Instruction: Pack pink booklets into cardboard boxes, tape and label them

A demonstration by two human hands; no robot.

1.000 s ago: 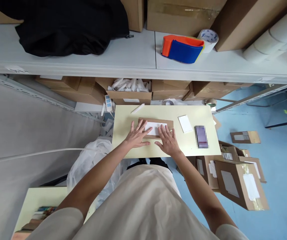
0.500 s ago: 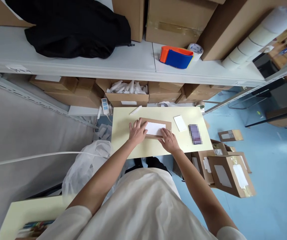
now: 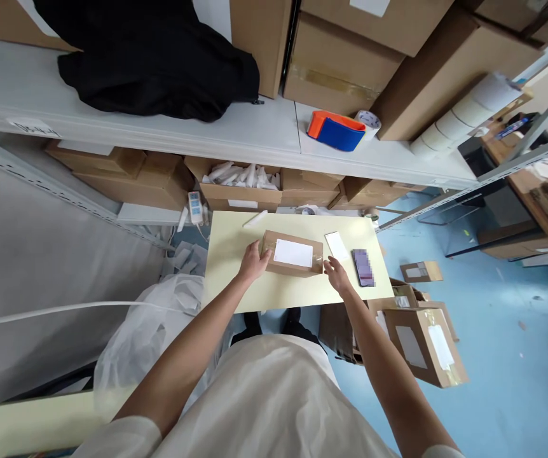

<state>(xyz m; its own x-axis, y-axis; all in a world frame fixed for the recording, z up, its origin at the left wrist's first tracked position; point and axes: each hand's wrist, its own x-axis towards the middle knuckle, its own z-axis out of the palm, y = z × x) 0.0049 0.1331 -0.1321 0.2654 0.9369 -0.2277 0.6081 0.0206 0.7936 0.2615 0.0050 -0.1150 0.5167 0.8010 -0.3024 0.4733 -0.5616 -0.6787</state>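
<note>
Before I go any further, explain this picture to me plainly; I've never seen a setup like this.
There is no machine here: a person works with two bare hands. The picture comes from a camera worn on the head, looking forward and down, so you see roughly what they see.

On the pale table lies a cardboard box with a white label on top. The left hand touches the box's left end; the right hand is at its right end, but I can't tell whether it touches. Beyond the right hand are a white card and a phone, partly blurred. A shelf stands behind the table.
</note>
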